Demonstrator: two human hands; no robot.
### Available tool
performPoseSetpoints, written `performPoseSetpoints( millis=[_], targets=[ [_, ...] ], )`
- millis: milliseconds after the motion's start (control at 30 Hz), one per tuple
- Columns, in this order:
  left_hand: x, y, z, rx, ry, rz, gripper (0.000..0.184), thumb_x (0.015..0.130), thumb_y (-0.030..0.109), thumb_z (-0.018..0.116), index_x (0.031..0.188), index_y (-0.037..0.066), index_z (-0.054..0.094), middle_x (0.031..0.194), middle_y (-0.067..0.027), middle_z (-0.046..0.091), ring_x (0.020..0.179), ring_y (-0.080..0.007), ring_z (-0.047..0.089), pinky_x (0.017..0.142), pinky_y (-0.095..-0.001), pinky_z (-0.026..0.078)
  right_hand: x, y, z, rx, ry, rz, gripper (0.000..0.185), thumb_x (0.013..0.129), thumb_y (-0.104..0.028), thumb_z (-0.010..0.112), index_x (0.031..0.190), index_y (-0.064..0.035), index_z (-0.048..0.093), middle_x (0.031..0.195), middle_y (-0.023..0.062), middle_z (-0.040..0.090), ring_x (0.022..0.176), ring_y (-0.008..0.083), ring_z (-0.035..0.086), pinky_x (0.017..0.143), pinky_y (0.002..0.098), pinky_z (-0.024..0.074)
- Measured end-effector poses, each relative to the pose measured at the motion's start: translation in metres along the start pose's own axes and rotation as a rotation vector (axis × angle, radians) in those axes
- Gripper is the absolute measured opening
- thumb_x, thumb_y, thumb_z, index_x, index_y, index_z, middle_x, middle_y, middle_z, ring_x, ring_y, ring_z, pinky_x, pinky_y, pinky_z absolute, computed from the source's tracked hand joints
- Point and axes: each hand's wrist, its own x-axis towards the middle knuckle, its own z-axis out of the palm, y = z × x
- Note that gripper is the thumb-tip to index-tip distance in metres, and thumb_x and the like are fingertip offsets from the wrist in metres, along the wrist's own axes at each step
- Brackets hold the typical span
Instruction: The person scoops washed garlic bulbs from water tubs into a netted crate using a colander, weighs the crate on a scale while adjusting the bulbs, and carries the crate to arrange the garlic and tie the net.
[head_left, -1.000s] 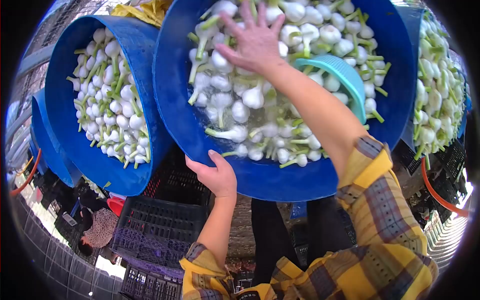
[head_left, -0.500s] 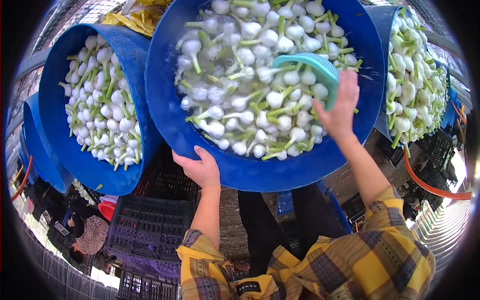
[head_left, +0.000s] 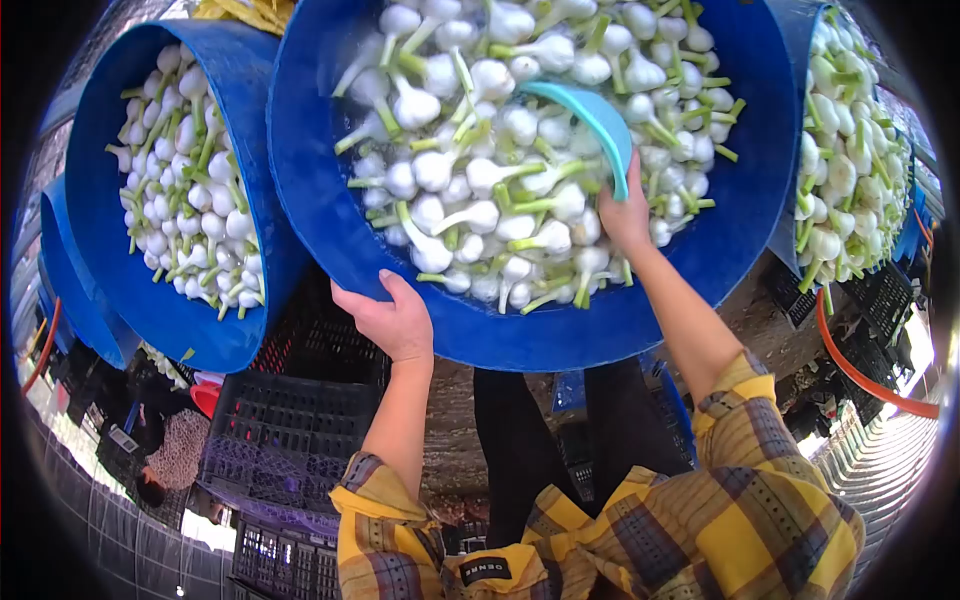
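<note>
A large blue tub holds water and many garlic bulbs with short green stems. My right hand is closed on the near edge of a teal plastic basket, which is tilted among the floating bulbs. Part of the basket is hidden by garlic and water. At the tub's near left rim is my left hand, its thumb over the edge and its other fingers along the outside, partly hidden.
On the left, a tilted blue barrel is full of garlic; another heap of garlic fills a container on the right. Black crates are stacked below left. A person is at the lower left. An orange hose curves at right.
My right hand and the teal basket have moved left and slightly nearer, with the basket turned more edge-on. Splashing in the water has calmed. My left hand stays at the rim.
</note>
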Motion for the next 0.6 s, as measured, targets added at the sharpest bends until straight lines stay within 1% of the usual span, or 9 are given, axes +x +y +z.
performPoseSetpoints(
  millis=[33,100,233,267,367,400,500,533,600],
  targets=[
    [0.000,-0.001,0.000,-0.002,-0.005,0.013,0.055,0.084,0.006,0.054,0.130,-0.007,0.028,0.112,-0.0271,0.056,0.099,-0.0366,0.060,0.088,-0.0413,0.045,0.012,0.001,0.013,-0.054,-0.021,0.027,0.073,0.077,-0.011,0.057,0.143,-0.0128,0.027,0.109,0.0234,0.061,0.098,0.0385,0.061,0.084,0.0400,0.0478],
    [-0.001,-0.001,0.000,-0.007,-0.004,-0.002,0.055,0.084,0.005,0.054,0.130,-0.007,0.028,0.111,-0.0268,0.056,0.099,-0.0366,0.059,0.088,-0.0413,0.045,0.042,0.005,0.034,0.049,-0.341,0.259,0.063,0.077,-0.010,0.056,0.137,-0.0097,0.036,0.104,0.0187,0.062,0.090,0.0334,0.063,0.078,0.0406,0.0508],
    [0.000,0.000,-0.001,0.024,0.015,0.027,0.055,0.083,0.005,0.055,0.130,-0.007,0.028,0.112,-0.0271,0.056,0.100,-0.0364,0.059,0.089,-0.0413,0.045,0.085,0.035,0.081,0.505,-0.659,0.537,0.049,0.075,-0.008,0.058,0.123,-0.0061,0.049,0.093,0.0124,0.062,0.076,0.0225,0.062,0.059,0.0398,0.0547],
    [-0.001,0.001,-0.002,0.017,0.014,0.014,0.055,0.083,0.005,0.055,0.130,-0.007,0.028,0.112,-0.0272,0.056,0.101,-0.0363,0.059,0.090,-0.0412,0.045,0.054,-0.031,0.031,0.450,-0.517,0.377,0.054,0.074,-0.007,0.059,0.127,-0.0074,0.046,0.097,0.0107,0.061,0.073,0.0199,0.059,0.050,0.0347,0.0538],
    [-0.001,0.004,-0.001,0.000,0.005,-0.016,0.055,0.084,0.004,0.055,0.131,-0.007,0.028,0.113,-0.0272,0.056,0.101,-0.0363,0.059,0.091,-0.0407,0.044,0.041,-0.047,-0.009,0.429,-0.387,0.365,0.059,0.073,-0.006,0.061,0.129,-0.0086,0.043,0.102,0.0093,0.058,0.072,0.0191,0.057,0.045,0.0300,0.0522],
    [-0.002,0.004,-0.001,0.002,0.009,-0.019,0.055,0.084,0.004,0.055,0.131,-0.007,0.028,0.113,-0.0272,0.056,0.101,-0.0362,0.059,0.091,-0.0405,0.044,0.041,-0.041,-0.020,0.437,-0.408,0.282,0.062,0.074,-0.007,0.060,0.132,-0.0099,0.039,0.104,0.0079,0.055,0.071,0.0181,0.056,0.045,0.0267,0.0513],
    [0.001,0.000,0.000,-0.022,0.000,0.008,0.056,0.083,0.004,0.055,0.131,-0.008,0.028,0.113,-0.0270,0.056,0.102,-0.0361,0.059,0.091,-0.0403,0.044,0.050,-0.024,-0.038,0.468,-0.527,0.375,0.052,0.076,-0.006,0.058,0.126,-0.0059,0.044,0.098,0.0079,0.055,0.073,0.0172,0.056,0.045,0.0269,0.0517],
    [-0.001,-0.001,0.000,-0.030,-0.012,0.019,0.056,0.083,0.004,0.055,0.131,-0.008,0.027,0.113,-0.0269,0.056,0.102,-0.0361,0.059,0.091,-0.0402,0.044,0.059,-0.021,-0.034,0.459,-0.588,0.473,0.040,0.078,-0.006,0.056,0.117,-0.0027,0.049,0.092,0.0059,0.057,0.067,0.0152,0.055,0.044,0.0256,0.0503],
    [0.000,0.001,0.002,-0.012,0.007,0.002,0.056,0.083,0.004,0.055,0.131,-0.008,0.027,0.113,-0.0266,0.056,0.102,-0.0358,0.059,0.091,-0.0402,0.044,0.056,-0.035,-0.018,0.429,-0.588,0.508,0.027,0.078,-0.005,0.055,0.105,-0.0028,0.053,0.078,0.0041,0.058,0.051,0.0124,0.050,0.037,0.0238,0.0444]
  ],
)
